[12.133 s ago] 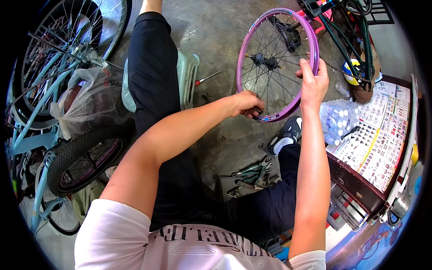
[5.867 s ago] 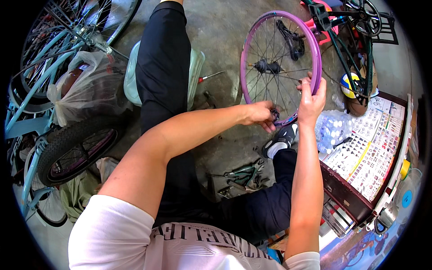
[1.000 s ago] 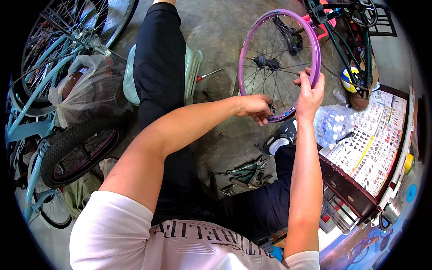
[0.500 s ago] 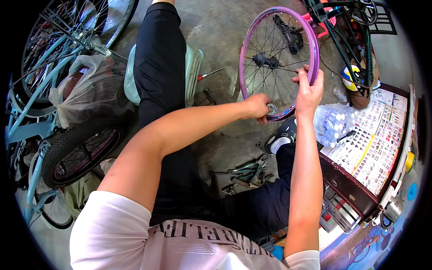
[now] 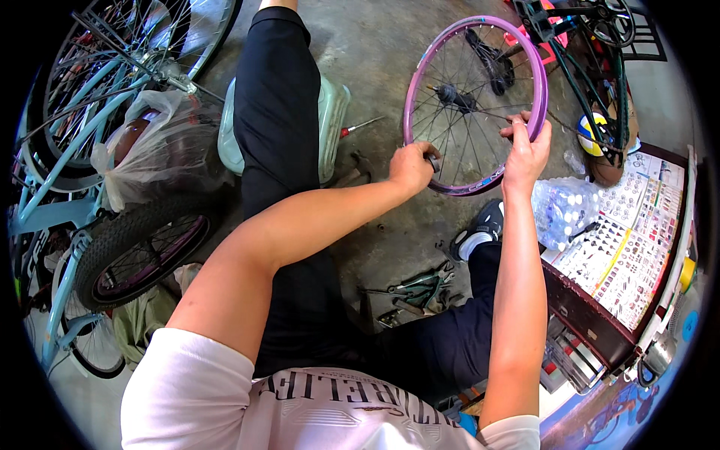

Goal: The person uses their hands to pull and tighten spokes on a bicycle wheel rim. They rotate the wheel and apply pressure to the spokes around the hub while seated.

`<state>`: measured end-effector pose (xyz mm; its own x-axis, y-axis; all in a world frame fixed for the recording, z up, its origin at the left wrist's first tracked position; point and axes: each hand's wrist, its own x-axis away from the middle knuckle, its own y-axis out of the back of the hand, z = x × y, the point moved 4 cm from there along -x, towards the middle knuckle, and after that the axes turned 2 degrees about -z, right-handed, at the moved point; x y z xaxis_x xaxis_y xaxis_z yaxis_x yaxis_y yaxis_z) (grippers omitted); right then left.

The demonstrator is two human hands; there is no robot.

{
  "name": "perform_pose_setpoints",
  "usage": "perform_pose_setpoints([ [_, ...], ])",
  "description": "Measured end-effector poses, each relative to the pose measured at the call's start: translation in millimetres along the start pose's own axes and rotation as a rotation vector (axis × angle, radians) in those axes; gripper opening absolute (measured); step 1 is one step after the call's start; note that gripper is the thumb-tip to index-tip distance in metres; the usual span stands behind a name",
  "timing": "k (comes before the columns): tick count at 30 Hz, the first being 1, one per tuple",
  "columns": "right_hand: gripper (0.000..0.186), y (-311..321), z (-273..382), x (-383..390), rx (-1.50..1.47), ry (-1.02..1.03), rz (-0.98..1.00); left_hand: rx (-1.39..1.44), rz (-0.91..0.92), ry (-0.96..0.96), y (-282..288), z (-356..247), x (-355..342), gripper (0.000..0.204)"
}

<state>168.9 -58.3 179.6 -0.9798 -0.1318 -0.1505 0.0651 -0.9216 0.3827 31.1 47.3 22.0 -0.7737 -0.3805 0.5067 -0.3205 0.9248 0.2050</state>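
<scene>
A purple bicycle wheel rim (image 5: 541,82), with thin dark spokes and a black hub (image 5: 454,97), stands tilted in front of me without a tire. My right hand (image 5: 527,152) is closed round the rim's right side, its fingertips reaching in among the spokes. At the rim's lower left, my left hand (image 5: 412,166) is closed on a small round metal tool (image 5: 433,162). Only the edge of that tool shows past the fingers, so its exact kind is unclear.
Pliers and other tools (image 5: 420,289) lie on the floor between my legs, with a screwdriver (image 5: 361,126) farther off. Bottled water (image 5: 562,210) and a chart-covered box (image 5: 637,232) stand right. Bicycles (image 5: 75,150) and a knobby tire (image 5: 142,251) crowd the left.
My left hand has moved slightly left and up along the rim with the small round tool. The wheel and my right hand have shifted a little to the right in view.
</scene>
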Motion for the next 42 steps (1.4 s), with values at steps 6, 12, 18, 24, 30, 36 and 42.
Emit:
perform_pose_setpoints([
  [6, 0.022, -5.0, 2.5, -2.1, -0.019, -0.003, -0.004, 0.289, 0.172, 0.124, -23.1, 39.4, -21.6, 0.022],
  [12, 0.022, -3.9, 3.1, -1.4, 0.002, -0.023, 0.005, 0.335, 0.299, 0.111, -34.9, 38.8, -21.3, 0.023],
  [18, 0.022, -7.5, 2.7, -1.9, -0.032, -0.016, 0.017, 0.147, 0.248, 0.028, -25.8, 26.9, -17.9, 0.026],
  [24, 0.022, -7.3, 5.4, -1.6, -0.006, -0.023, 0.016, 0.031, 0.208, -0.009, -18.1, 17.3, -12.8, 0.026],
  [30, 0.022, -4.7, 1.7, -2.9, -0.044, -0.030, 0.006, -0.067, 0.161, -0.101, -15.2, 9.5, -9.0, 0.026],
  [36, 0.023, -5.2, -0.9, -3.5, -0.040, -0.022, 0.010, -0.109, 0.154, -0.155, -16.1, 10.0, -10.0, 0.029],
  [42, 0.023, -4.2, 0.7, -4.7, -0.014, -0.031, 0.010, 0.081, 0.386, 0.096, -20.2, 0.4, -12.5, 0.034],
])
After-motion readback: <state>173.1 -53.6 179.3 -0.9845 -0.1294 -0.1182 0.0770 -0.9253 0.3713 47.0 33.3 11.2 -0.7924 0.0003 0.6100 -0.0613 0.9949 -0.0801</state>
